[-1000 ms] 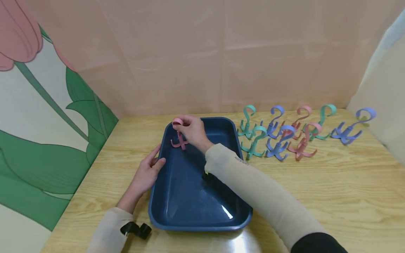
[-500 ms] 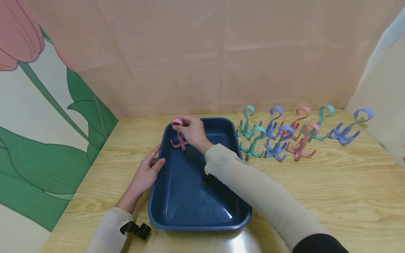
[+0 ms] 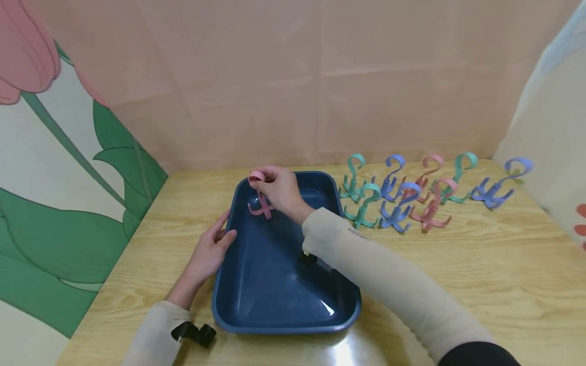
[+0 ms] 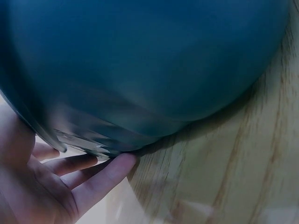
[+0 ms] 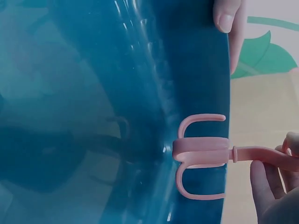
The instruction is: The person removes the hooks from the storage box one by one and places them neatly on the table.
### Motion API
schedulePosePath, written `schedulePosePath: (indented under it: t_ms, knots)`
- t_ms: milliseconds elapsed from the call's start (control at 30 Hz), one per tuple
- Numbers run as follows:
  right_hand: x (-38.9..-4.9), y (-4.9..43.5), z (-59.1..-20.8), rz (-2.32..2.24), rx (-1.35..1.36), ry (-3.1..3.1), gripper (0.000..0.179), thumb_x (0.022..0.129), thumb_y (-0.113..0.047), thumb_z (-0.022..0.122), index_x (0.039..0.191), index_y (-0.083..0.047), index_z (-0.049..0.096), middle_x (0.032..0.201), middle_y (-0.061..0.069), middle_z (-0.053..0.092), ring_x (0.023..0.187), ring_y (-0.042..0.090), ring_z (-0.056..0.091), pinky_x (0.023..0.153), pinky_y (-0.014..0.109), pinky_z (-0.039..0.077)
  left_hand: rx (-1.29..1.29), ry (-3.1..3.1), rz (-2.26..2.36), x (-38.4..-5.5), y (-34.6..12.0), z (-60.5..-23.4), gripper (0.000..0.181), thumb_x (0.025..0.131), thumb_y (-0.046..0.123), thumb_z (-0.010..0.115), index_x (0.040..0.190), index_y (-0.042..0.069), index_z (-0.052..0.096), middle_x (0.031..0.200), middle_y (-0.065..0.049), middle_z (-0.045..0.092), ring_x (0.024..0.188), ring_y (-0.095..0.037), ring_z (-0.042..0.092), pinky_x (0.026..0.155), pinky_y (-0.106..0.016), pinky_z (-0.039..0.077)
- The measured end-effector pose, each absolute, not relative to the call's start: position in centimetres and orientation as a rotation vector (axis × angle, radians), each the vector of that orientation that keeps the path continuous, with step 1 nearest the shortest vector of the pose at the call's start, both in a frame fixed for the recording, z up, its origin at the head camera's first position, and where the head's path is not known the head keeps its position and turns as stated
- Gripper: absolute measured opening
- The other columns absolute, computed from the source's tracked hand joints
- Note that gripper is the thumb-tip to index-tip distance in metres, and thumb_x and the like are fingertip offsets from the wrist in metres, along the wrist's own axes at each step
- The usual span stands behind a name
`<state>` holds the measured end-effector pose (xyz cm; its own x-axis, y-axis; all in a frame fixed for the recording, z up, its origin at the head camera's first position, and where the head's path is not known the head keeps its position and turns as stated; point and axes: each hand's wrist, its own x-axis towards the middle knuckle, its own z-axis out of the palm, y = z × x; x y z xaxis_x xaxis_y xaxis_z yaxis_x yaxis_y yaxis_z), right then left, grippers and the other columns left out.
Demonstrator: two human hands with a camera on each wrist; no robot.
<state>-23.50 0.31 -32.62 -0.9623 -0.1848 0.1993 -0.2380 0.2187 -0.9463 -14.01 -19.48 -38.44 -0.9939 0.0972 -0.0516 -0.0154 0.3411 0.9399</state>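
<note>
My right hand [image 3: 279, 193] pinches a pink plastic multi-arm hanging hook [image 3: 262, 209] by its curved top, over the far left corner of a deep blue plastic tray [image 3: 284, 328]. In the right wrist view the pink hook [image 5: 201, 151] has its prongs inside the tray, close along the wall, while its stem reaches past the rim to the fingers [image 5: 262, 189]. My left hand [image 3: 208, 254] holds the tray's left side. Its thumb lies over the rim, and in the left wrist view its fingers [image 4: 103, 184] touch the outer wall.
To the right of the tray, several matching hooks stand on the wooden table [image 3: 458, 284] in two rows: green [image 3: 361, 216], blue [image 3: 396, 216] and pink [image 3: 430, 216]. A pinkish sheet [image 3: 256, 101] hangs behind, and a flower-patterned panel [image 3: 64, 244] stands at the left.
</note>
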Motion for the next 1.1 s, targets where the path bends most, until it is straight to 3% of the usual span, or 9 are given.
schedulePosePath:
  t_ms: [267,400,567,700,833,967,1100]
  knots:
    - [-22.0,2.3,-31.1,1.862,0.576,-2.411,0.024,0.093,-0.018,0.074,0.115,-0.011,0.075,0.088,0.003,0.072,0.086,0.031,0.07,0.081,0.035,0.057,0.075,2.494,1.728,-14.1,-19.7,-38.2,0.058,0.108,0.022,0.048,0.161,0.021,0.026,0.138,-0.025,0.057,0.115,-0.036,0.064,0.093,-0.048,0.054]
    - [-21.3,3.4,-30.7,1.899,0.643,-2.372,0.018,0.094,-0.019,0.073,0.111,-0.014,0.075,0.082,0.008,0.071,0.083,0.033,0.07,0.08,0.041,0.058,0.064,2.486,1.726,-14.0,-19.9,-38.1,0.058,0.107,0.023,0.048,0.161,0.023,0.026,0.138,-0.024,0.057,0.115,-0.035,0.064,0.092,-0.047,0.054]
    - [-20.3,4.7,-30.0,1.908,0.675,-2.361,0.017,0.094,-0.019,0.072,0.11,-0.017,0.075,0.085,0.009,0.073,0.09,0.032,0.07,0.079,0.046,0.057,0.065,2.495,1.706,-13.9,-20.0,-38.1,0.057,0.108,0.023,0.047,0.161,0.023,0.025,0.139,-0.023,0.057,0.117,-0.034,0.063,0.092,-0.046,0.054]
    - [-19.6,5.8,-29.3,1.926,0.703,-2.327,0.017,0.094,-0.018,0.072,0.111,-0.015,0.075,0.085,0.017,0.072,0.085,0.036,0.07,0.077,0.056,0.056,0.066,2.501,1.689,-13.8,-20.0,-37.9,0.058,0.108,0.024,0.047,0.161,0.024,0.024,0.139,-0.023,0.057,0.116,-0.033,0.063,0.092,-0.045,0.054]
    - [-19.0,7.1,-28.7,1.932,0.749,-2.266,0.018,0.094,-0.013,0.072,0.111,-0.01,0.075,0.086,0.019,0.071,0.082,0.04,0.068,0.079,0.05,0.056,0.073,2.506,1.691,-13.7,-19.9,-37.7,0.058,0.108,0.025,0.047,0.162,0.023,0.024,0.139,-0.024,0.056,0.117,-0.034,0.063,0.092,-0.046,0.054]
    - [-18.4,8.7,-28.2,1.898,0.759,-2.254,0.019,0.093,-0.01,0.073,0.112,-0.006,0.075,0.092,0.014,0.073,0.086,0.04,0.067,0.077,0.04,0.057,0.08,2.503,1.698,-13.7,-19.8,-37.6,0.058,0.108,0.024,0.047,0.161,0.023,0.024,0.139,-0.024,0.056,0.117,-0.034,0.063,0.092,-0.046,0.054]
    - [-17.6,10.5,-27.6,1.848,0.72,-2.269,0.022,0.093,-0.012,0.073,0.114,-0.006,0.075,0.099,0.008,0.074,0.089,0.036,0.068,0.075,0.038,0.058,0.071,2.507,1.684,-13.7,-19.7,-37.8,0.058,0.108,0.025,0.046,0.161,0.024,0.024,0.139,-0.023,0.056,0.116,-0.034,0.064,0.091,-0.045,0.055]
